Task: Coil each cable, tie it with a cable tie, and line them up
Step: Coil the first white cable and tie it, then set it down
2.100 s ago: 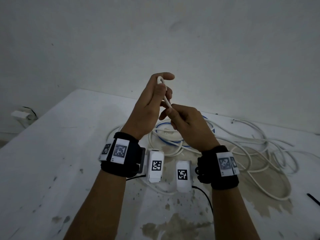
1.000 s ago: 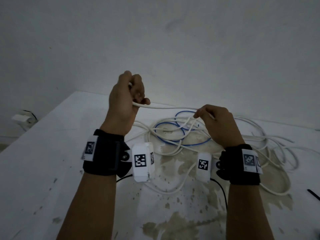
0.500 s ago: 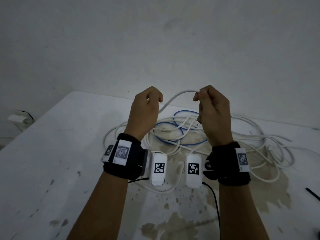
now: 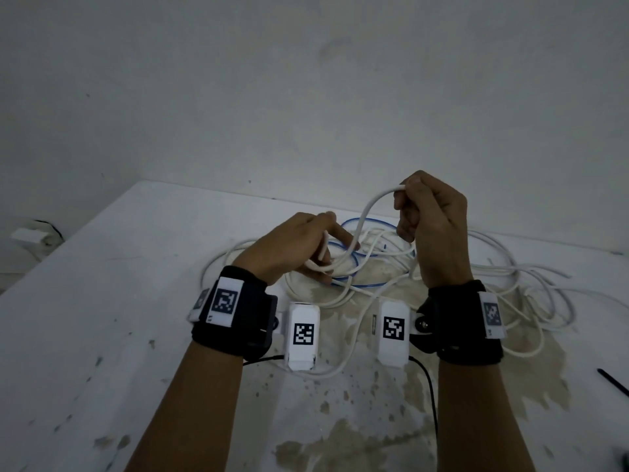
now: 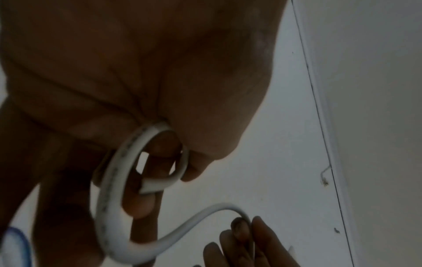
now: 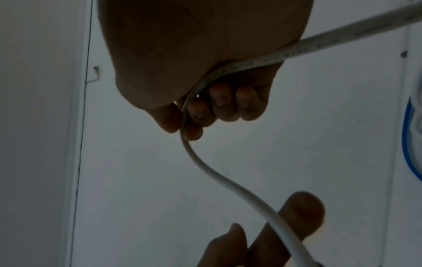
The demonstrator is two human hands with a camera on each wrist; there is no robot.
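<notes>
White cable (image 4: pixel 366 212) arcs between hands; left hand (image 4: pixel 292 245) grips its loop; right hand (image 4: pixel 434 219) pinches it higher.

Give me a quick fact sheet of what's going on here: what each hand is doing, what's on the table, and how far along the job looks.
left hand: holds a small loop of the white cable, its cut end curled by the fingers
right hand: raised higher, pinches the same cable
cable between hands: hangs in an S-curve
table: white, stained; loose tangle of white cables with a blue cable among them
black strip: at the table's right edge, possibly a tie
progress: first loop only; nothing tied or lined up
</notes>
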